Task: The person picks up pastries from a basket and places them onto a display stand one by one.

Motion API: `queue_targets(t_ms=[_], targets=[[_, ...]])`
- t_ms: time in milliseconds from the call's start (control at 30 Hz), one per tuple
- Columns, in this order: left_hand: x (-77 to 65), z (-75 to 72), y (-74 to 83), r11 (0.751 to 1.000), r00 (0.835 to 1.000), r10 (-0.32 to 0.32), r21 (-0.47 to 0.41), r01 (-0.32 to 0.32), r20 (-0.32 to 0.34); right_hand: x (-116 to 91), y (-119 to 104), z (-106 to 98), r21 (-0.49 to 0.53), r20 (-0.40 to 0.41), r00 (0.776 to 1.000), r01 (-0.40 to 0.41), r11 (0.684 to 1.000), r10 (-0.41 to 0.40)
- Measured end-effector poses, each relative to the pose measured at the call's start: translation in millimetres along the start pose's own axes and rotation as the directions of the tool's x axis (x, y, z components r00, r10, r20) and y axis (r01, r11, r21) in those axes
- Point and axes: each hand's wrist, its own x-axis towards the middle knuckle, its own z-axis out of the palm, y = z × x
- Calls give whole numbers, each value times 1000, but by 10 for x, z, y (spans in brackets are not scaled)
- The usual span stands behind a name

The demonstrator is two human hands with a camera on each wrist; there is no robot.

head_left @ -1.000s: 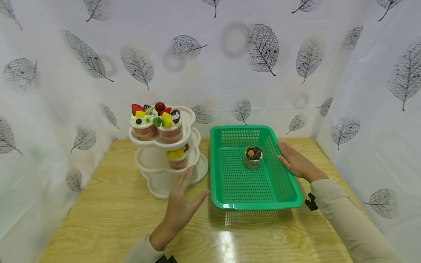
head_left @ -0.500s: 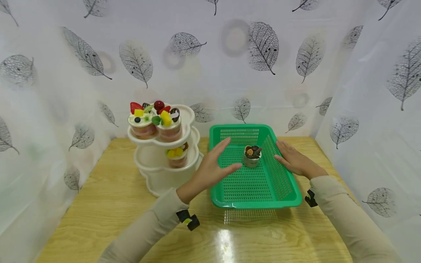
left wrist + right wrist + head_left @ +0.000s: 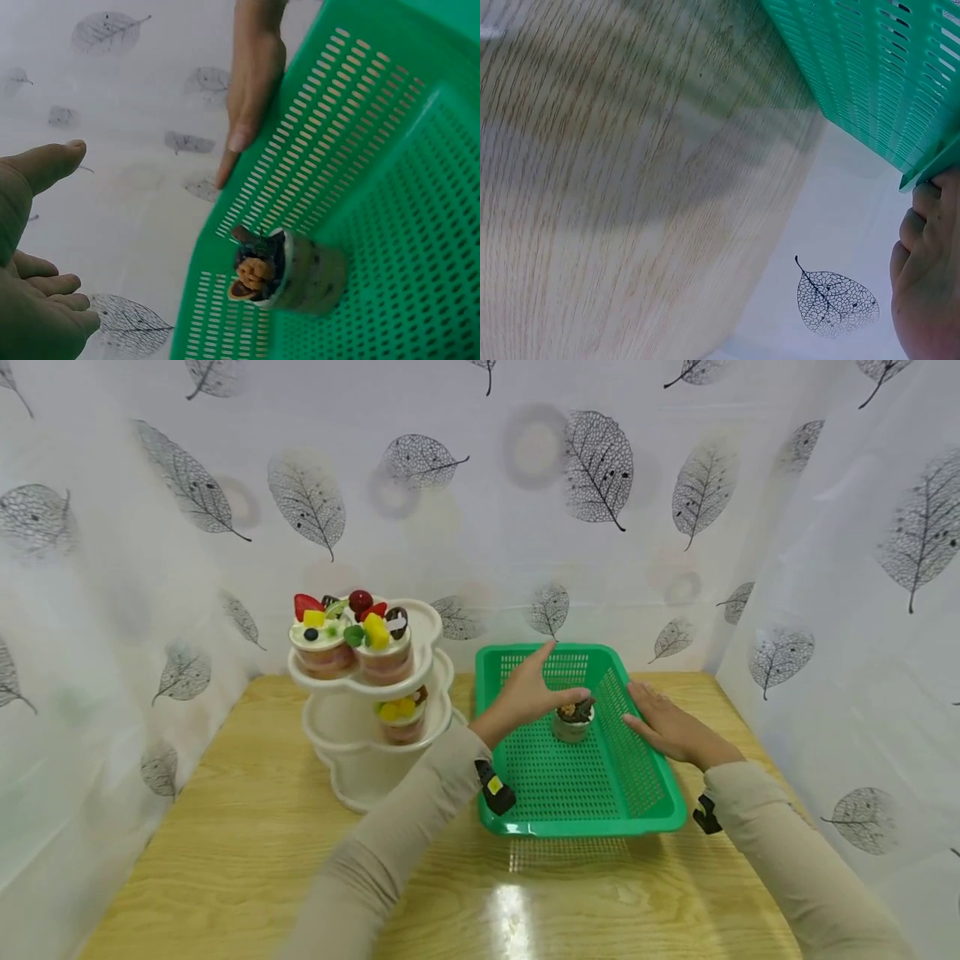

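Observation:
A dessert cup topped with dark chocolate bits and a cookie-like piece [image 3: 572, 731] stands upright inside the green plastic basket [image 3: 585, 828]. My left hand [image 3: 520, 700] hovers over the basket beside this cup, thumb and fingers spread apart, holding nothing. In the left wrist view a gap shows between the left hand [image 3: 37, 255] and the cup [image 3: 311, 276]. My right hand [image 3: 681, 728] rests along the basket's right rim with fairly straight fingers. The right wrist view shows that hand [image 3: 930, 262] against the rim's outer side.
Left of the basket stands a white tiered stand [image 3: 330, 724]. Its top tier bears two fruit-topped dessert cups [image 3: 322, 658], and one more cup [image 3: 402, 728] sits on the middle tier. A leaf-patterned curtain [image 3: 487, 552] rises behind the wooden table [image 3: 247, 843].
My left hand has moved right and forward, from beside the tiered stand to above the basket near the cup. The right hand has stayed on the basket's rim.

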Motion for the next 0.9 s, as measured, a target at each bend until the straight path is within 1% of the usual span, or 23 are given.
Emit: queue_targets(t_ms=[100,167,300,467,567,733,900], targets=[[118,117,-147,999,999,-34,-19,34,6,-2,-9,7,-1,-6,1000,-5,1000,5],[159,186,-249,997,998,-60,-40,60,15,4,-18,6,-1,-1,1000,-6,1000,6],[193,303,-431,992,994,-106,-61,107,22,27,-29,6,1,13,1000,-5,1000,5],[212,441,-605,983,987,-157,-90,159,23,42,-17,29,5,14,1000,1,1000,-1],[216,526,-671,976,981,-185,-107,190,52,34,-7,46,25,5,1000,4,1000,-4],[238,635,-686,972,978,-180,-137,193,103,-2,12,58,35,-25,1000,-2,999,3],[253,701,-710,964,972,-205,-149,221,117,-6,25,67,25,-19,1000,-9,1000,9]])
